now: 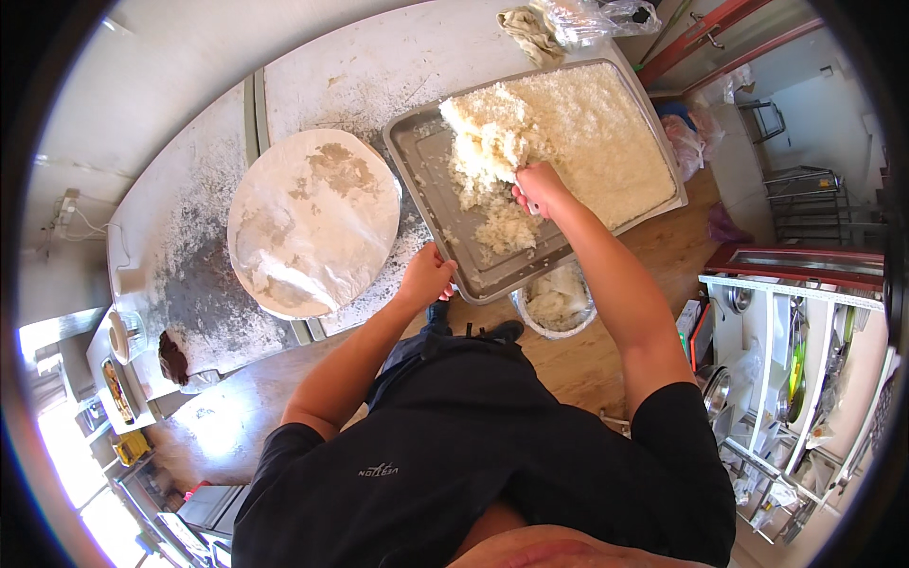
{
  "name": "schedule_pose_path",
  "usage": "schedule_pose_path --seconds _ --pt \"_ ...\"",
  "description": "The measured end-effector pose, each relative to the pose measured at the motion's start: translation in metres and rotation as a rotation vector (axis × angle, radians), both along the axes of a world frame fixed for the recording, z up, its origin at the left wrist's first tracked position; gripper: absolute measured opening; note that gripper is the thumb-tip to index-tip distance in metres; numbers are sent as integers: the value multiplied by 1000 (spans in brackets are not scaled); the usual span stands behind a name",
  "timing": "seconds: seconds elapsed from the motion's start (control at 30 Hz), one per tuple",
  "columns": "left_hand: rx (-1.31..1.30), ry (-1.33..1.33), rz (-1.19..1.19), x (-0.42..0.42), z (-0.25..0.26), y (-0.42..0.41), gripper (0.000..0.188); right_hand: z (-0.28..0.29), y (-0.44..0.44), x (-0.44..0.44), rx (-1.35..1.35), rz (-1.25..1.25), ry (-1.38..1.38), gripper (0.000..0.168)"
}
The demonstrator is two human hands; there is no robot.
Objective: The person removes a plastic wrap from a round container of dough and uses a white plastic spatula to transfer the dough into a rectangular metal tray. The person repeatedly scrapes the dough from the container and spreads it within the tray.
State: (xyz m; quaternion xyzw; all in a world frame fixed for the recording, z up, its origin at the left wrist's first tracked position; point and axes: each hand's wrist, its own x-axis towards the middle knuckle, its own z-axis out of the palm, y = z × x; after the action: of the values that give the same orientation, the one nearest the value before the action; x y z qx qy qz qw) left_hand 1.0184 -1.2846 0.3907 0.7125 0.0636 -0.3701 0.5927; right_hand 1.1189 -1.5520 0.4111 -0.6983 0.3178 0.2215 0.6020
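A large metal baking tray [426,157] lies at a slant on the table, its front corner reaching past the table's edge. Cooked white rice [603,135] fills its right part in a flat layer; a loose heap rises near the middle. My right hand [541,188] grips the white handle [523,193] of a utensil whose other end is hidden in the rice heap. At the tray's near-left rim is my left hand [428,275], thumb at the edge and fingers curled below it. The tray's left strip shows bare metal with scattered grains.
A round board [312,220] with a stained, pale cover lies left of the tray on the worn table [192,234]. Below the tray's front edge stands a lined bucket [568,332] holding rice. A cloth [531,35] and clear plastic bags [589,21] lie behind; a shelf rack [763,376] stands at right.
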Motion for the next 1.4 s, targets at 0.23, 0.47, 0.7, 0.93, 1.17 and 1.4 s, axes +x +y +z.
schedule_pose_path --seconds 0.23,0.47,0.7,0.93,1.17,1.4 --pt "18 -15 -6 0 6 -3 15 -22 1 -1 38 -34 -126 18" --pt "23 -6 15 -1 9 -5 15 -27 3 -12 39 -46 -193 24" --pt "0 -16 23 -1 -2 -3 14 -25 3 -14 90 -45 -217 22" --pt "12 -15 31 -2 -3 -5 12 -24 -5 -28 111 -54 -233 27" --pt "-16 0 53 -2 -2 -5 12 15 -12 -59 81 -33 -257 29" --pt "-9 -21 50 -3 2 -8 11 49 -36 -110 78 -29 -273 30"
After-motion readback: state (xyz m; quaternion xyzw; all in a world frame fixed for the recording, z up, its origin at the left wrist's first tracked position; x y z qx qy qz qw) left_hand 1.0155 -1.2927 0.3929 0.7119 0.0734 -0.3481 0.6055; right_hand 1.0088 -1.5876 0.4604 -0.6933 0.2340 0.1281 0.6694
